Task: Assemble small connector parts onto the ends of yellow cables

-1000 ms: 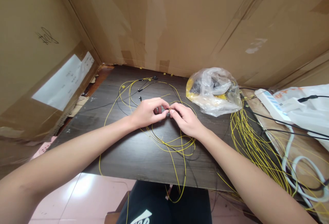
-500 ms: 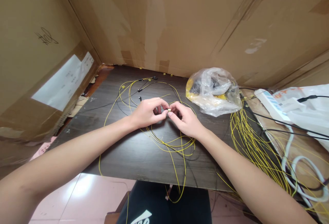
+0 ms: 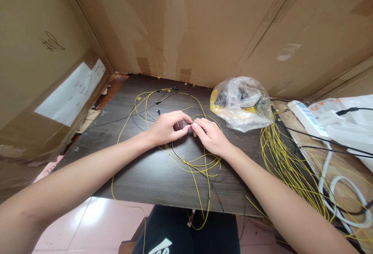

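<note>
Over the middle of the dark table (image 3: 136, 180), my left hand (image 3: 169, 127) and my right hand (image 3: 211, 135) meet fingertip to fingertip. The left thumb and index finger are closed in a pinch, and what they hold is too small to make out. My right thumb presses against its index finger, covering the small yellow piece seen there earlier. Loops of thin yellow cable (image 3: 199, 165) lie beneath and in front of both hands. Beyond the left hand, black cable connectors (image 3: 158, 102) rest on the tabletop.
A clear plastic bag (image 3: 241, 104) with yellow and black contents stands at the back right. Beside it, a bundle of yellow cables (image 3: 287, 168) hangs over the table's right side, near a white power strip (image 3: 308, 119). Cardboard walls (image 3: 186, 24) enclose the back and left.
My right thumb and fingers have closed over the small yellow piece, which no longer shows. My left hand has stayed almost still.
</note>
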The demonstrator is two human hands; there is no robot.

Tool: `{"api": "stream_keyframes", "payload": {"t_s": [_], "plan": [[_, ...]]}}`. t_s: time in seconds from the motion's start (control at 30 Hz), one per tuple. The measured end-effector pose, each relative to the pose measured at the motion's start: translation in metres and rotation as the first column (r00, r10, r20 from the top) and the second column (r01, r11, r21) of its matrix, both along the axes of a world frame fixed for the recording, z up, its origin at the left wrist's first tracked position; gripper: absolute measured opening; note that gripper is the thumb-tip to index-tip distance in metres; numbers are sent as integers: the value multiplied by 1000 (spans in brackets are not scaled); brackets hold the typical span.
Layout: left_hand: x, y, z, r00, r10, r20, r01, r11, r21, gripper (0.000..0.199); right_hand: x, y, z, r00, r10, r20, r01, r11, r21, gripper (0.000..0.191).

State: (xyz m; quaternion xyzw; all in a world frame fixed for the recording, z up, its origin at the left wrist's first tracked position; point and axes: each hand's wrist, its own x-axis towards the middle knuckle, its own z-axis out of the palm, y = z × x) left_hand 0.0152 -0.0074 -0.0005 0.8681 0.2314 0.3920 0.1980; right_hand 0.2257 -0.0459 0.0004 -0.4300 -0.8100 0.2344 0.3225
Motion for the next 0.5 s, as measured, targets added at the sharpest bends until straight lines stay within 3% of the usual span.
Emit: {"api": "stream_keyframes", "payload": {"t_s": [0.23, 0.37, 0.5], "plan": [[0, 0, 0, 999, 37, -7, -37, 999, -17, 9, -3, -3, 0, 992, -14, -123, 8, 999, -43, 11], [0, 0, 0, 1000, 25, -5, -25, 1000, -12, 9, -2, -3, 0, 996, -24, -89, 21, 999, -34, 14], [0, 0, -1, 1000, 9, 3, -9, 1000, 1, 8, -1, -1, -1, 999, -20, -35, 20, 1000, 3, 33]]}}
